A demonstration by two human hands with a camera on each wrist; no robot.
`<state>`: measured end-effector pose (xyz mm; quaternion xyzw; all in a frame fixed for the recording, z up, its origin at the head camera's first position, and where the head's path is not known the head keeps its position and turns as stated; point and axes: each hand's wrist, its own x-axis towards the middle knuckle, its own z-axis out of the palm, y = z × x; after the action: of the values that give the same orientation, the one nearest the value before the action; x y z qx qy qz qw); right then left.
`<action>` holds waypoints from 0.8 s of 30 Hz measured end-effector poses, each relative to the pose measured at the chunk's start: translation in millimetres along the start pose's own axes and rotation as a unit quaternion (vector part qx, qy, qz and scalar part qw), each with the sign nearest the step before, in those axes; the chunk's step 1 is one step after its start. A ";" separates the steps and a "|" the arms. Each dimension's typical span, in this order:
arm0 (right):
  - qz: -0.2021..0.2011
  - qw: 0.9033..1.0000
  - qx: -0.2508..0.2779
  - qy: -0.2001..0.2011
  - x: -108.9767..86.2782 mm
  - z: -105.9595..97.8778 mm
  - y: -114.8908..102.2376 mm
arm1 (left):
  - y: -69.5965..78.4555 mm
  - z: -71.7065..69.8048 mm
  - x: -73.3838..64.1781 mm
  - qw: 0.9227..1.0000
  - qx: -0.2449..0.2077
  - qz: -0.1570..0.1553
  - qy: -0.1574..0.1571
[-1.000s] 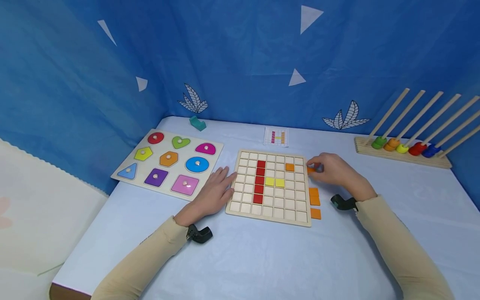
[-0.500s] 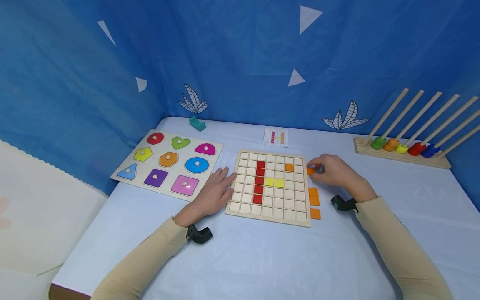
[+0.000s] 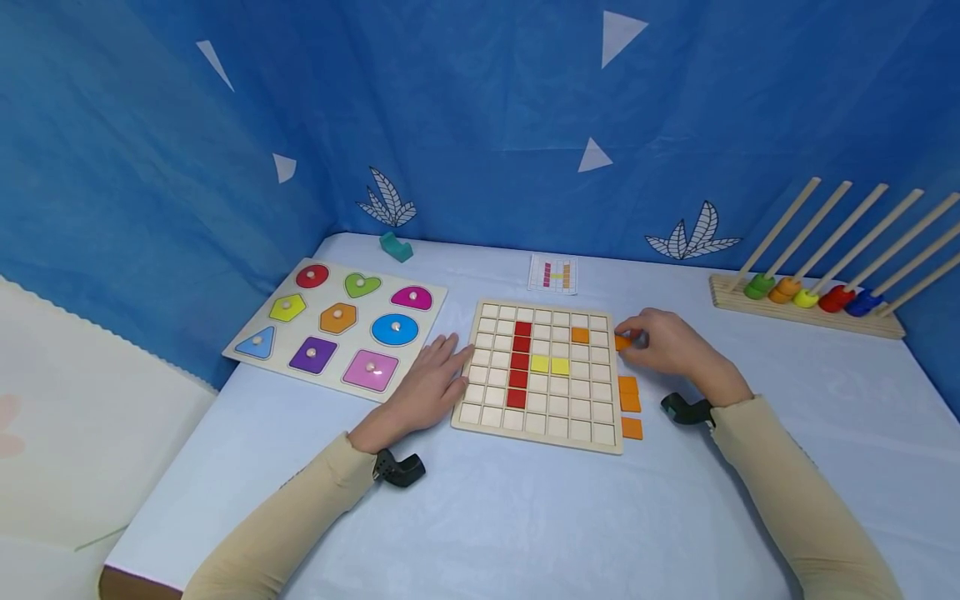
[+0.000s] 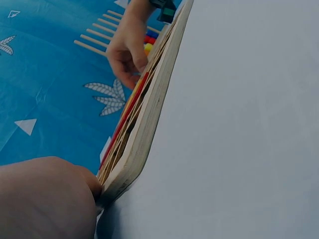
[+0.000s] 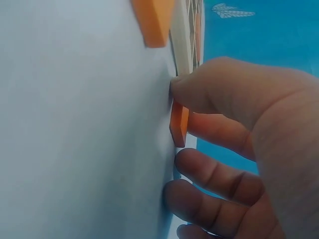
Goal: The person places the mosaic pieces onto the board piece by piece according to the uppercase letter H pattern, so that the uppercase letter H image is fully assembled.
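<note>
A square wooden grid board [image 3: 536,423] lies in the middle of the table. Red tiles [image 3: 520,361] form a column in it, with two yellow tiles [image 3: 550,365] beside them and one orange tile [image 3: 580,335] near the upper right. My left hand [image 3: 423,383] rests at the board's left edge, fingers extended and relaxed. At the opposite edge, my right hand [image 3: 667,343] pinches a loose orange tile [image 5: 179,124] between thumb and index finger, low over the table. The other fingers of that hand are bent beneath in the right wrist view.
Three loose orange tiles [image 3: 630,402] lie along the board's right side. A small pattern card [image 3: 552,275] sits behind it. To the left is a knobbed shape puzzle [image 3: 337,337]; a teal block [image 3: 395,247] stands at the back. A pegged bead stand [image 3: 806,307] occupies the back right.
Both hands stay almost in place. The orange tile at my right fingertips shows slightly more than a second ago.
</note>
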<state>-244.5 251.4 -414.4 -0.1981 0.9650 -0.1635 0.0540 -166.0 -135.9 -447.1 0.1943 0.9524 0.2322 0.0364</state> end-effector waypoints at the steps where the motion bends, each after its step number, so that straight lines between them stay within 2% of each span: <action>1: 0.001 1.000 0.001 0.000 -0.1 0.3 -0.2 | -0.2 0.2 -0.1 1.000 0.000 0.000 0.001; 24: 0.008 1.000 0.013 0.004 -1.8 1.5 -1.3 | -2.4 2.5 0.8 1.000 0.005 -0.004 -0.005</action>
<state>-242.1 250.5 -415.3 -0.1887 0.9645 -0.1767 0.0545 -167.2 -136.5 -450.4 0.1921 0.9540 0.2263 0.0410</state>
